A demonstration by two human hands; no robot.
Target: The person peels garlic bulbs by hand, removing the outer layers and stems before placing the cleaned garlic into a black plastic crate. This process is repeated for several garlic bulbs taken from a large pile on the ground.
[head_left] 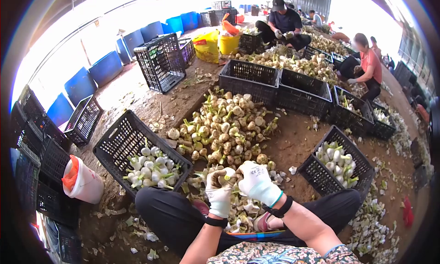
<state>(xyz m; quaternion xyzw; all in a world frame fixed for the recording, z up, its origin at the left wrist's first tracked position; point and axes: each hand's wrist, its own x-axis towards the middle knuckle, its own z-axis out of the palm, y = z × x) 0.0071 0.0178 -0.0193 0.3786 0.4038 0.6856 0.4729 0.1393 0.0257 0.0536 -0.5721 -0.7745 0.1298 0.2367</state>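
Held garlic (228, 177) pinched in the left hand (219, 190) above the peelings (248, 207), with the right hand (256, 184) just beside, too hidden at the fingertips to tell its grip, likely light, firm but bruisable, slick-skinned, best taken around the middle.

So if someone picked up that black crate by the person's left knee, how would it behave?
The black plastic crate would probably stay stiff, as its lattice walls look straight. It may feel heavier toward the left knee, where the garlic bulbs are heaped. Rounded and seemingly loose, they would likely roll if it tipped.
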